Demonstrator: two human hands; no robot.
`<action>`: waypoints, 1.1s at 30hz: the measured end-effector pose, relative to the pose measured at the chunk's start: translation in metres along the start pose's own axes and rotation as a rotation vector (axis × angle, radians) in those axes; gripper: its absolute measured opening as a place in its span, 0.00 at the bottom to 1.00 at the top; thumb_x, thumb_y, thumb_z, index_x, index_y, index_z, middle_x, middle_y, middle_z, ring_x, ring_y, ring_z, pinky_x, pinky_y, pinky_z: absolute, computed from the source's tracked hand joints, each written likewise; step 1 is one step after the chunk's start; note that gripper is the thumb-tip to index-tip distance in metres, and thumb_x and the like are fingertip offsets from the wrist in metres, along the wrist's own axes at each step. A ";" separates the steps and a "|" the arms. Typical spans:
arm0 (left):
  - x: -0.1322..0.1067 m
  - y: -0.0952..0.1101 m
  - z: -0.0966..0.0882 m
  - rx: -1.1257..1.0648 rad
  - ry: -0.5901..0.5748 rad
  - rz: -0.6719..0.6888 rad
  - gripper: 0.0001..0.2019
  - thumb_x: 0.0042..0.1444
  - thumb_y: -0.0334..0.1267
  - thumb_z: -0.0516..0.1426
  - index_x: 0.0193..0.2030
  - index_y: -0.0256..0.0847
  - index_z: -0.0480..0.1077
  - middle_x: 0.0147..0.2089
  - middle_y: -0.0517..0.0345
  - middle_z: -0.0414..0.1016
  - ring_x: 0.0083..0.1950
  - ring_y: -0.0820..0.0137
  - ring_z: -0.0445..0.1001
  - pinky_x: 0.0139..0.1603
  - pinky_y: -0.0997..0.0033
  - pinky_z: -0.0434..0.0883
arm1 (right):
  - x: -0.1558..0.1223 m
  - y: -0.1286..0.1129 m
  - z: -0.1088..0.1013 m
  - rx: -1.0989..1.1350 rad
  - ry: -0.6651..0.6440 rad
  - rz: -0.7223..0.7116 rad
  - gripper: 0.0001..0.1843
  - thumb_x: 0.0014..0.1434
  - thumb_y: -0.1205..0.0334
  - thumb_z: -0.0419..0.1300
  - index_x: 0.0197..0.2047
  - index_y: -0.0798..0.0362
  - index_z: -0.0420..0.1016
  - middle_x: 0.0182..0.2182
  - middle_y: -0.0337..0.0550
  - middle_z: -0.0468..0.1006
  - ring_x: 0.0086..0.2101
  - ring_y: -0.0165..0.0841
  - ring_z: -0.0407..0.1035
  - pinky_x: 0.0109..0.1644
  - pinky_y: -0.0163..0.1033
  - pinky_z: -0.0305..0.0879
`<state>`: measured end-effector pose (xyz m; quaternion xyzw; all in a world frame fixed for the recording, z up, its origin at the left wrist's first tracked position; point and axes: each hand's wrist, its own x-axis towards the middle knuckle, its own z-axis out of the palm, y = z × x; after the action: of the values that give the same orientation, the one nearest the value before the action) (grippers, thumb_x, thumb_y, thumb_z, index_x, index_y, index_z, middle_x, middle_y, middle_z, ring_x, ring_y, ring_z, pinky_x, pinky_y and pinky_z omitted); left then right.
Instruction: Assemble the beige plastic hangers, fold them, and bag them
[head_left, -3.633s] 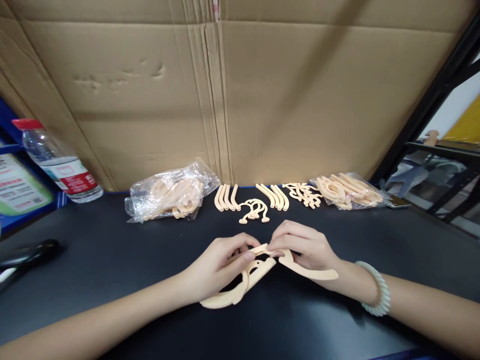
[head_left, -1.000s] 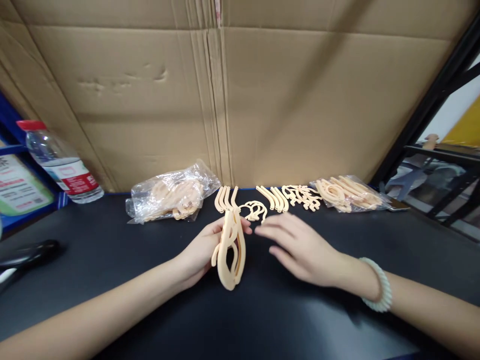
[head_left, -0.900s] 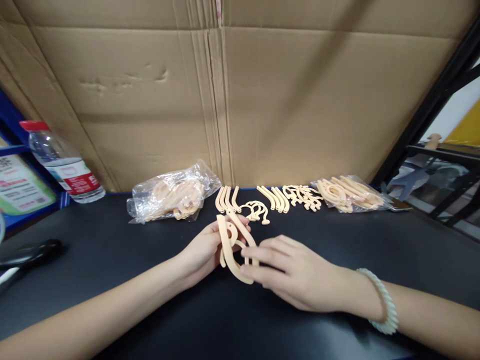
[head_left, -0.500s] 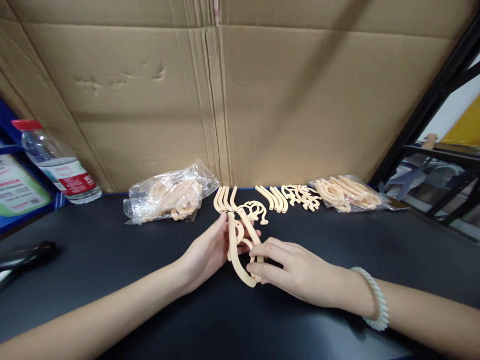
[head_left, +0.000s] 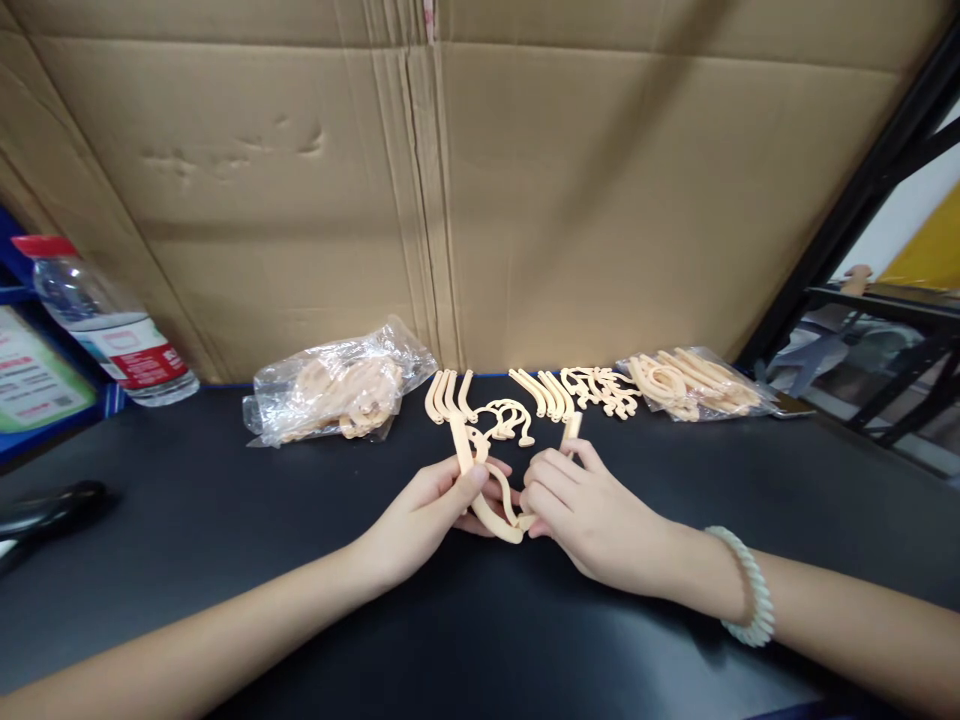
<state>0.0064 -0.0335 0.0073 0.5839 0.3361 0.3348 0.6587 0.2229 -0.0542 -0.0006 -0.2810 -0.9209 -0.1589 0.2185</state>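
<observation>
A beige folding clothes hanger (head_left: 491, 515) is between my hands, its two curved arms spread apart in a V. My left hand (head_left: 439, 505) grips the left arm and the hook part, thumb on top. My right hand (head_left: 585, 515) is closed around the other arm, whose squared end (head_left: 572, 428) sticks up past the fingers. The joint between the arms is partly covered by my right fingertips. Just beyond, on the black table, lie loose curved hooks (head_left: 510, 420) and a row of hanger arms (head_left: 448, 395).
More hanger arms (head_left: 544, 393) and a cluster of small hooks (head_left: 604, 390) lie at the back. Plastic bags of parts stand left (head_left: 337, 385) and right (head_left: 694, 385). A water bottle (head_left: 120, 330), a black mouse-like object (head_left: 56, 510) and a cardboard wall (head_left: 300, 200) border the table (head_left: 262, 540).
The hanger's right arm has swung outward to the right with my right hand. My left thumb has come down onto the left arm, and the hanger's lower end sits slightly higher.
</observation>
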 end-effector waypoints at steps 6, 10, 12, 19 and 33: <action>0.000 0.002 0.001 0.051 0.012 0.000 0.20 0.59 0.53 0.58 0.38 0.34 0.75 0.33 0.51 0.80 0.35 0.66 0.80 0.34 0.73 0.76 | 0.003 -0.003 -0.006 -0.092 0.020 -0.073 0.16 0.67 0.73 0.45 0.31 0.55 0.68 0.26 0.39 0.68 0.28 0.32 0.59 0.46 0.44 0.52; 0.001 0.003 -0.001 -0.062 0.091 -0.040 0.20 0.61 0.53 0.56 0.36 0.34 0.72 0.26 0.50 0.80 0.26 0.68 0.79 0.27 0.75 0.74 | 0.004 -0.010 -0.012 -0.182 0.119 -0.238 0.18 0.66 0.74 0.47 0.26 0.54 0.67 0.23 0.39 0.67 0.26 0.32 0.57 0.38 0.41 0.52; 0.002 0.004 -0.002 -0.110 0.129 -0.050 0.18 0.62 0.50 0.56 0.36 0.34 0.71 0.27 0.50 0.80 0.25 0.68 0.79 0.27 0.75 0.74 | 0.003 -0.010 -0.013 -0.159 0.139 -0.248 0.17 0.65 0.73 0.48 0.26 0.54 0.67 0.23 0.38 0.67 0.25 0.32 0.57 0.37 0.41 0.52; 0.002 0.009 -0.002 -0.130 0.062 -0.024 0.17 0.61 0.49 0.58 0.37 0.33 0.72 0.29 0.48 0.81 0.26 0.68 0.79 0.27 0.75 0.74 | -0.004 0.020 -0.023 -0.094 0.183 -0.240 0.13 0.68 0.74 0.46 0.42 0.54 0.70 0.28 0.41 0.76 0.30 0.31 0.68 0.48 0.45 0.60; 0.002 0.010 -0.001 -0.122 0.046 -0.029 0.19 0.58 0.52 0.59 0.35 0.34 0.71 0.29 0.47 0.82 0.25 0.69 0.78 0.26 0.76 0.72 | -0.016 0.102 0.003 -0.135 0.210 0.266 0.11 0.66 0.68 0.52 0.42 0.52 0.76 0.38 0.51 0.76 0.39 0.42 0.67 0.41 0.47 0.62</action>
<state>0.0063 -0.0308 0.0170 0.5299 0.3385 0.3587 0.6899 0.2942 0.0208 0.0061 -0.3964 -0.8349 -0.2184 0.3134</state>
